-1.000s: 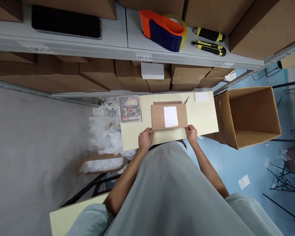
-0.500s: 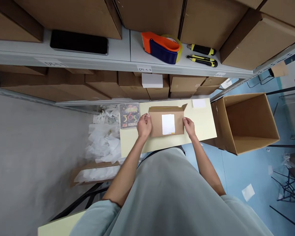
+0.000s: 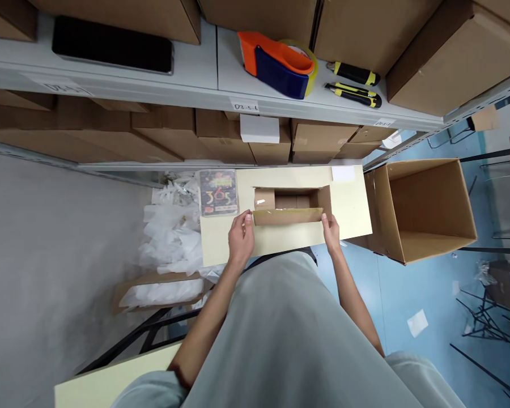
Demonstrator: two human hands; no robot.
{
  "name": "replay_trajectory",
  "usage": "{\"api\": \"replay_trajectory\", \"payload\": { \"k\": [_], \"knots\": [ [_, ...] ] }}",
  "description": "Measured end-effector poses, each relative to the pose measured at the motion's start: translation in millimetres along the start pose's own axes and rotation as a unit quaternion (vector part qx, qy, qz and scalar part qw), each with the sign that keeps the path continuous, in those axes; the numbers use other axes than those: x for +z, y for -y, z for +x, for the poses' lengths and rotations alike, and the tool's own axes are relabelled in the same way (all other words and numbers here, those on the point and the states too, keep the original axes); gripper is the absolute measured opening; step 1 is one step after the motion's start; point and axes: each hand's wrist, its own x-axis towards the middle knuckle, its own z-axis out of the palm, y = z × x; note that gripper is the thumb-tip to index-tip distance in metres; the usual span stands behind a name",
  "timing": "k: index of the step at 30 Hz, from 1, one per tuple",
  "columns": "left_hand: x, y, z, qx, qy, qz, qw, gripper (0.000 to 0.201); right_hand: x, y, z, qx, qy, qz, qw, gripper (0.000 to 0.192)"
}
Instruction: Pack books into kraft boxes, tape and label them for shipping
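Dressed in a loose, plain top [image 3: 297,340] of pale grey-green, softly creased and shaded darker down the front. Cut with 2 short, wide sleeves [image 3: 153,390] in matching colour. Bare along 2 slim forearms [image 3: 210,316], left hand [image 3: 241,241] and right hand [image 3: 331,233].

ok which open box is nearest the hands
The small box on the cream table, between left hand and right hand; the larger open box stands apart at right.

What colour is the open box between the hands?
The box is brown, best seen in the head view.
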Motion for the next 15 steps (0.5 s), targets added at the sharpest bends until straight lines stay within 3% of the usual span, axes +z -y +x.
{"api": "replay_trajectory", "payload": {
  "k": [4,7,10,15],
  "knots": [
    [-8.3,-33,3,0.099,-0.008,0.039,0.994,0.05,-20,27,-10,-0.154,-0.12,-0.12,0.973,0.06],
    [-2.6,-52,15,0.16,0.059,0.093,0.981,0.052,-25,53,-5,-0.248,-0.037,-0.179,0.951,0.043],
    [6.6,-58,23,0.179,0.12,0.142,0.966,0.048,-22,64,12,-0.255,0.055,-0.247,0.933,0.042],
    [0.8,-47,11,0.181,0.135,0.103,0.969,0.048,-20,48,37,-0.157,0.061,-0.258,0.951,0.043]
  ]
}}
